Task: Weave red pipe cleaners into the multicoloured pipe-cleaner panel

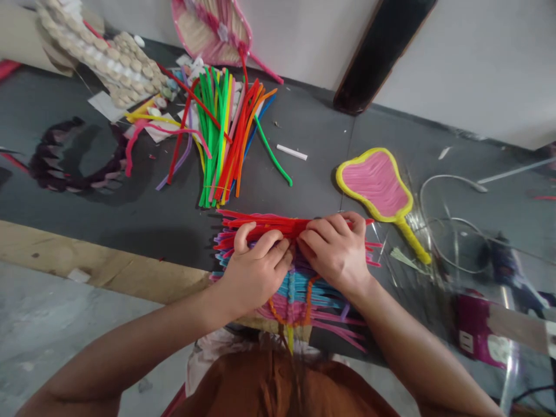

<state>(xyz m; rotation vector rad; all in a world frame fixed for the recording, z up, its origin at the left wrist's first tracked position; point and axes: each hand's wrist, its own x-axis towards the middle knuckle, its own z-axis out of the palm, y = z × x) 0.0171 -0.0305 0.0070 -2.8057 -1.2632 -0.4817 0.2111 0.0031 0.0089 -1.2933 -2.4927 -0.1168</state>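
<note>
A woven piece of pipe cleaners (319,289) lies at the table's front edge, with rows of blue, purple, pink and red stems sticking out on both sides of a braided middle stem. Red pipe cleaners (278,222) run across its far end. My left hand (256,269) rests on the piece, its thumb and index fingertips closed on the red stems near the middle. Beside it, my right hand (336,249) curls its fingers over the same red stems. The fingertips nearly meet and partly hide what they grip. An orange pipe cleaner (310,292) curves over the lower rows.
Behind my hands lies a bundle of coloured pipe cleaners (217,150). A pink-and-yellow fan shape (376,182) is at right, near loose wires (456,231) and a purple box (478,330). A dark headband (73,179) lies left; a pink leaf shape (212,29) leans on the wall.
</note>
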